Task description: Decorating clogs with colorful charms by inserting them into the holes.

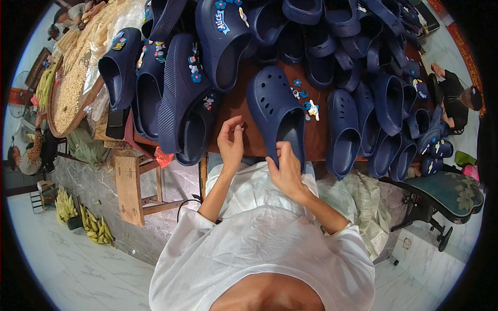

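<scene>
A navy clog [270,96] with round vent holes lies toe-away in front of me at the table's near edge, with no charms visible on it. My right hand [288,168] grips its heel, thumb and fingers closed on the rim. Left of that clog, my left hand [231,142] hovers near the table edge, its fingers loosely curled with a gap to the thumb; nothing shows in it. Several small charms [302,96], blue flowers and white figures, lie on the brown tabletop just right of the clog.
Charm-decorated clogs [194,88] crowd the left; plain clogs [342,129] line the right, with more piled behind. A wooden stool [129,189] stands below left, an office chair [441,192] at right. A large tray [67,98] of pale kernels is far left. Another person [454,98] is at right.
</scene>
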Action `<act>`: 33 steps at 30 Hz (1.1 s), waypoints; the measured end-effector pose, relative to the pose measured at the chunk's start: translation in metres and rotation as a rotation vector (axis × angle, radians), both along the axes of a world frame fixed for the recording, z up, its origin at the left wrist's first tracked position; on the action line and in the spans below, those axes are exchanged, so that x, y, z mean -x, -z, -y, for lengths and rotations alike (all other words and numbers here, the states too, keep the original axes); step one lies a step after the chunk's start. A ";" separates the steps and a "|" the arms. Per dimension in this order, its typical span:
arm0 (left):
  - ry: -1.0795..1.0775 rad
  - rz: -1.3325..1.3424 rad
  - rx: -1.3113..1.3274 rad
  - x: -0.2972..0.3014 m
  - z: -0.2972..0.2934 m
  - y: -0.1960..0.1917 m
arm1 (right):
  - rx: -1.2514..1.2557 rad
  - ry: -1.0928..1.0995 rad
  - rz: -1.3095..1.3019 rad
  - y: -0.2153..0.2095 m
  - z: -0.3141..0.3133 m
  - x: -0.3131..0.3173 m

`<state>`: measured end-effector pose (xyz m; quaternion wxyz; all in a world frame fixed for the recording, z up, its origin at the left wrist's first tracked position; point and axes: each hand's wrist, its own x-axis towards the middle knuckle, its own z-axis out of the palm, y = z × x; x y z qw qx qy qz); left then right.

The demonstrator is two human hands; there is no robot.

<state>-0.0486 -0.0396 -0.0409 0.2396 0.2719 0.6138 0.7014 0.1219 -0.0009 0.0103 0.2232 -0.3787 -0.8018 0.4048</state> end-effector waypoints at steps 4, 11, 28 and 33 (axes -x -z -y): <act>0.009 0.031 0.060 -0.001 -0.007 -0.016 | -0.035 -0.140 0.019 0.008 -0.001 0.021; 0.079 -0.302 0.063 0.020 -0.016 -0.003 | 0.010 -0.042 -0.130 -0.018 -0.027 0.009; 0.226 -0.575 0.149 0.029 -0.028 0.002 | -0.414 0.376 0.183 0.061 -0.093 -0.007; 0.217 -0.597 0.143 0.028 -0.032 0.001 | -0.393 0.337 0.121 0.061 -0.096 -0.013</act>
